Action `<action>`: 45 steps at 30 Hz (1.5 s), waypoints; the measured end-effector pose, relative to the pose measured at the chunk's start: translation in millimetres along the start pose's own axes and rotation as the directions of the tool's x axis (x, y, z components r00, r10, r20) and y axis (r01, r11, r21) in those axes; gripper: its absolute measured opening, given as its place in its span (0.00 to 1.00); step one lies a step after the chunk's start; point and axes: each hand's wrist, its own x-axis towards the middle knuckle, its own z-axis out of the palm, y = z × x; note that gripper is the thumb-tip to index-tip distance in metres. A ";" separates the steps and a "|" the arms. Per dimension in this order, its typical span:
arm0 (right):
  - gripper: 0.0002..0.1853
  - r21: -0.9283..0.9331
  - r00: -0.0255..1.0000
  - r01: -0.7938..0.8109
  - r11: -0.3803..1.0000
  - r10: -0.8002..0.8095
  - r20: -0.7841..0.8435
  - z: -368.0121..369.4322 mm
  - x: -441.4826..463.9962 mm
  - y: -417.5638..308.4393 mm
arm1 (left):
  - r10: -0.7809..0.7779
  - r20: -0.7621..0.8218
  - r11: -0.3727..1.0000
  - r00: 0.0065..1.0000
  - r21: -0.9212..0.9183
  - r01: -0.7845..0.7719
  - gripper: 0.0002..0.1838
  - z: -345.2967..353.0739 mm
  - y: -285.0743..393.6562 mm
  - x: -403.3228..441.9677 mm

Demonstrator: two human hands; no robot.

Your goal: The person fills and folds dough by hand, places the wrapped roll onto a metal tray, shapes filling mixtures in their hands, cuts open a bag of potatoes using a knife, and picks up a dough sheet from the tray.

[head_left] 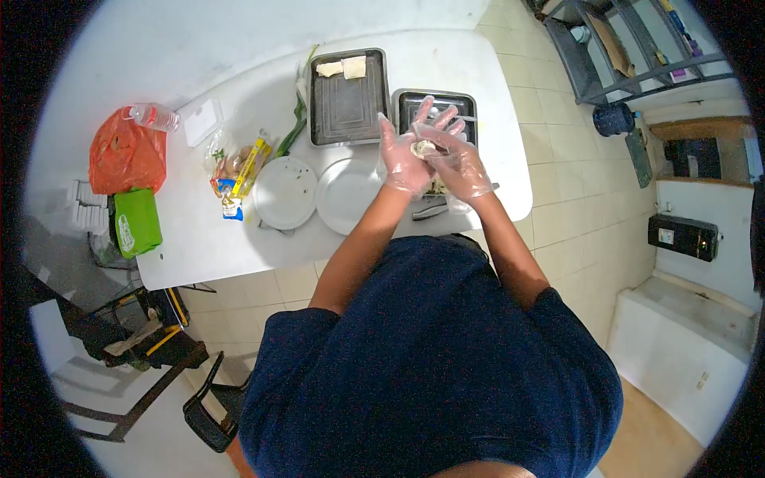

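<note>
While a red plastic bag (123,159), white plates (279,187), scallions (300,115) and a baking tray (348,111) lie leftward, the left hand (405,163), fingers apart, supports a whitish lump (423,149). The right hand (460,166) touches it, grip unclear, both partly hiding a smaller tray (468,103).

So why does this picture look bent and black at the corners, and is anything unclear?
Head view: a very wide lens probably bows the table and blackens the corners; head view: the dark blue shirt looks grainy; head view: the plastic gloves catch pale highlights, and the pale piece between the left hand and right hand lacks clear detail.
</note>
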 end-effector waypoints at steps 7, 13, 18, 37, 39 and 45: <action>0.18 -0.431 0.920 0.274 0.859 -0.365 -0.142 11.2 -3.7 6.4 | 0.028 -0.011 0.998 1.000 -0.060 -0.028 0.54 -19.2 -8.8 0.5; 0.21 -0.269 0.924 0.318 0.909 -0.361 -0.128 8.5 -3.3 14.8 | -0.035 0.001 0.998 0.999 -0.051 0.035 0.53 -17.2 -8.3 -0.8; 0.22 -0.325 0.931 0.331 0.886 -0.362 -0.036 -8.2 -8.4 -10.2 | -0.006 -0.026 1.000 1.000 -0.022 0.006 0.53 -13.7 -7.7 -1.0; 0.20 -0.398 0.872 0.468 0.789 -0.486 0.061 -2.1 -6.3 13.6 | 0.002 -0.013 0.998 1.000 -0.061 -0.003 0.50 -5.2 -8.9 -1.1; 0.20 -0.388 0.881 0.458 0.800 -0.468 0.073 -2.3 -9.0 15.7 | -0.009 -0.003 0.997 1.000 -0.079 0.009 0.50 -5.6 -9.9 -2.5; 0.20 -0.192 0.933 0.356 0.915 -0.359 0.017 -13.0 -4.5 7.8 | -0.034 0.024 0.994 0.999 -0.105 0.036 0.49 -6.2 -7.7 -4.5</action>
